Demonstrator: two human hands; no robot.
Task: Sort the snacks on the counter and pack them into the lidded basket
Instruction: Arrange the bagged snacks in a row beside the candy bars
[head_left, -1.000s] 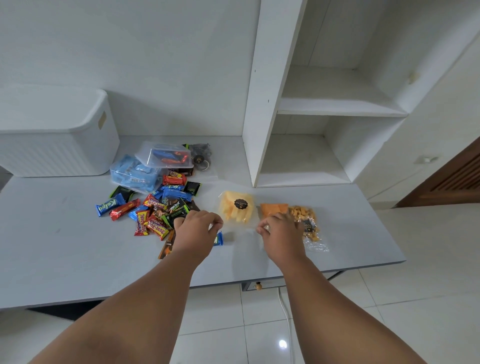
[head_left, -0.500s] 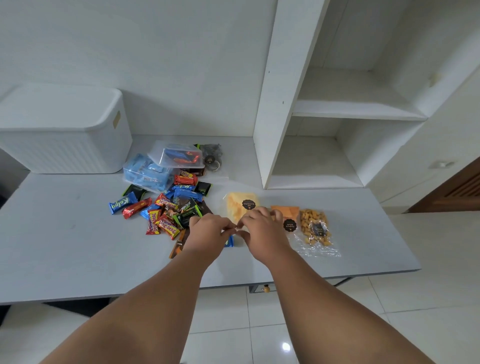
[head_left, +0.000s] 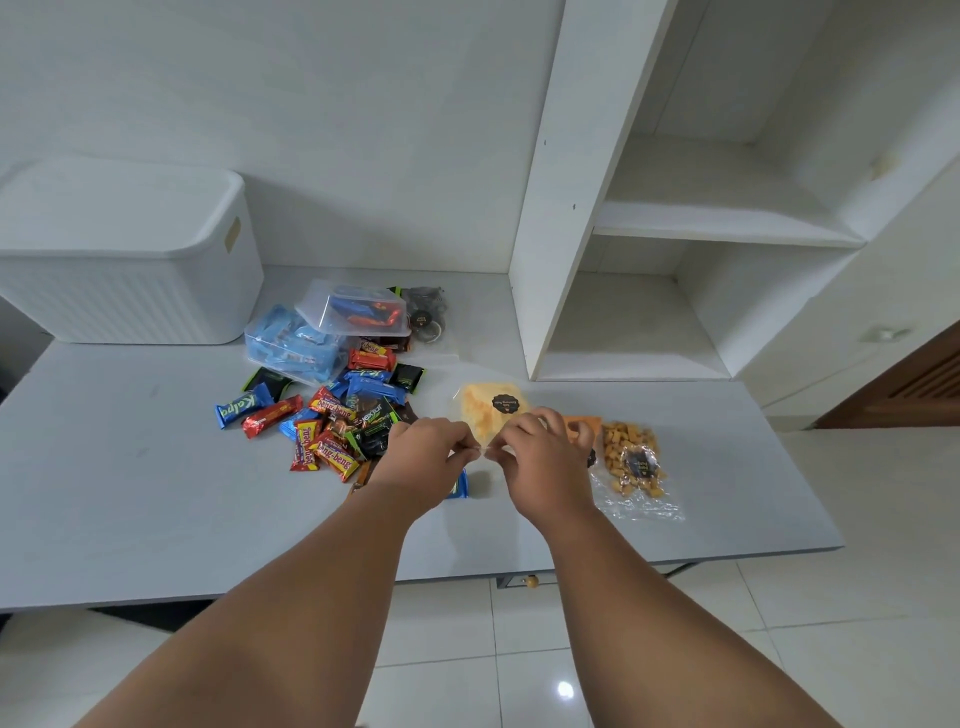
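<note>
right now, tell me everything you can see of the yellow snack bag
The yellow snack bag is a clear plastic pouch of pale yellow chips with a round black sticker. It is on the grey counter, between the candy pile and an orange bag. The left hand and right hand pinch its near edge.

"Where are the arms?"

"Both bare forearms reach forward and converge. The left hand (head_left: 426, 460) and right hand (head_left: 543, 460) sit close together, backs up."

"And the fingers (head_left: 545, 422)?"

"Curled on both hands. Each thumb and forefinger pinches the near edge of the clear bag (head_left: 485, 415), the two pinches almost touching."
</note>
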